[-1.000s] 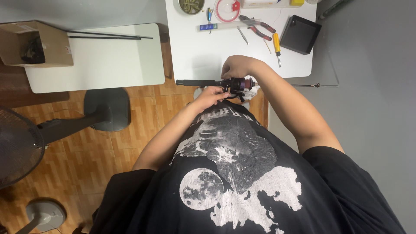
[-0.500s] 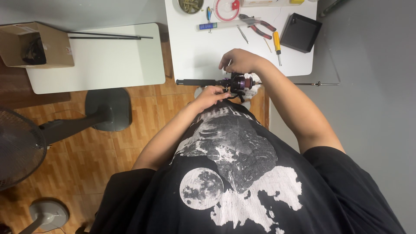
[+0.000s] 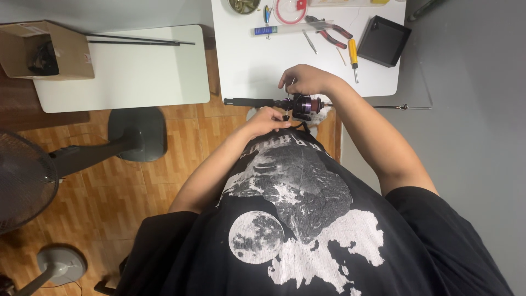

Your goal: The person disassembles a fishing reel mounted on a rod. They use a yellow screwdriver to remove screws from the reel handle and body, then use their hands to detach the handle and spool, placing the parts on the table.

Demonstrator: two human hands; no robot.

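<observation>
A dark reel (image 3: pixel 302 106) sits on a thin black rod (image 3: pixel 255 102) that lies level across the near edge of a white table (image 3: pixel 246 66), the grip end pointing away from the left fingers and the thin tip running off past the right wrist over grey floor. The right hand (image 3: pixel 307 80) arches over the reel from above, its fingers (image 3: pixel 289 82) curled down and pinched close together at the reel's top; what they pinch is too small to tell. The left hand (image 3: pixel 268 119) comes up from below, fingers bent and closed around the reel's underside, just beside the rod and touching the reel. Beyond the right knuckles, farther up the table, lie red-handled pliers (image 3: pixel 327 30), a yellow-handled screwdriver (image 3: pixel 353 53), a thin white tube (image 3: pixel 271 30), a red-and-white spool (image 3: pixel 289 8) and a small dish (image 3: pixel 244 5); a black tray (image 3: pixel 383 41) rests well out from the right fingers. Well apart from the left fingers stands a second white table (image 3: pixel 126 77) with two thin rods (image 3: pixel 137 40) and a cardboard box (image 3: pixel 46 49). Under the left forearm is wood flooring, with a fan (image 3: pixel 24 178) and a grey base (image 3: pixel 137 131).
</observation>
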